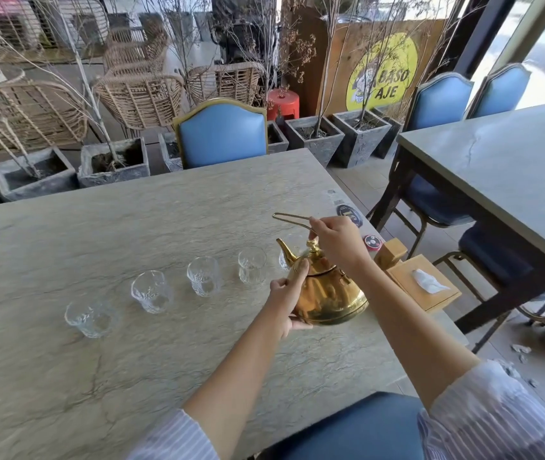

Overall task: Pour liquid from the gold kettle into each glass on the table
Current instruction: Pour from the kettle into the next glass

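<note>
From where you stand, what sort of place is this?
Probably a cafe or small restaurant with a terrace. Several stone-topped dining tables stand with matching blue chairs, wicker chairs sit beyond, a yellow sign shows a shop name, and a tissue box sits on the table.

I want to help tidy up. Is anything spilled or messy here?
Nothing is spilled on the table; the glasses stand upright. But torn white scraps lie scattered on the floor at right, like litter.

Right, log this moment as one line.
kettle: lifted, spout toward far-right glass | right hand: on handle | left hand: supports body | pour: none visible | other glasses look empty
</note>
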A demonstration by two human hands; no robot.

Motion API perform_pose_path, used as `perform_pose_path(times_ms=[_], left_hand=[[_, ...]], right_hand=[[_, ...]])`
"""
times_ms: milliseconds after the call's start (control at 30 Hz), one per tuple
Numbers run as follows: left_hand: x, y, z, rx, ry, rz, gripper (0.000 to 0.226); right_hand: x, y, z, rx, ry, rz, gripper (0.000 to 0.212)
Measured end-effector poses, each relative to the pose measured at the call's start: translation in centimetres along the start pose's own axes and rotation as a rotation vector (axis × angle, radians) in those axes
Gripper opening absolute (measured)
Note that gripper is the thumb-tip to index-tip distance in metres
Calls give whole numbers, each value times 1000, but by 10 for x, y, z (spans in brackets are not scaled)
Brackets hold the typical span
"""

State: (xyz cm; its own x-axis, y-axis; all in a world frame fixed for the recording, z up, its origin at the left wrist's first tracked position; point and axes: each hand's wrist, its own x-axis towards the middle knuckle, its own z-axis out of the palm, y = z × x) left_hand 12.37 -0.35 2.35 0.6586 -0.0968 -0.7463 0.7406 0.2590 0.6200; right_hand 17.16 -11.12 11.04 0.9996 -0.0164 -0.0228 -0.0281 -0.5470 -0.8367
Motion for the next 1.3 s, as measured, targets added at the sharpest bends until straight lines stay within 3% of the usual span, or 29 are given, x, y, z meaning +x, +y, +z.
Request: perform_pose_path(times_ms=[200,467,700,1300], left_hand=[[-3,-7,-11,-44,4,-22,99],[-1,-10,-15,-115,-15,-26,121],[-16,0,-17,-112,-65,-31,105],[-51,10,-12,-103,-152,-48,94]], right_hand=[[5,-17,20,-158,-77,39,46],[10,-35,32,-255,-98,67,43],[15,-46,34,-284,-76,96,47],[9,-69,20,-371,-58,65,44]])
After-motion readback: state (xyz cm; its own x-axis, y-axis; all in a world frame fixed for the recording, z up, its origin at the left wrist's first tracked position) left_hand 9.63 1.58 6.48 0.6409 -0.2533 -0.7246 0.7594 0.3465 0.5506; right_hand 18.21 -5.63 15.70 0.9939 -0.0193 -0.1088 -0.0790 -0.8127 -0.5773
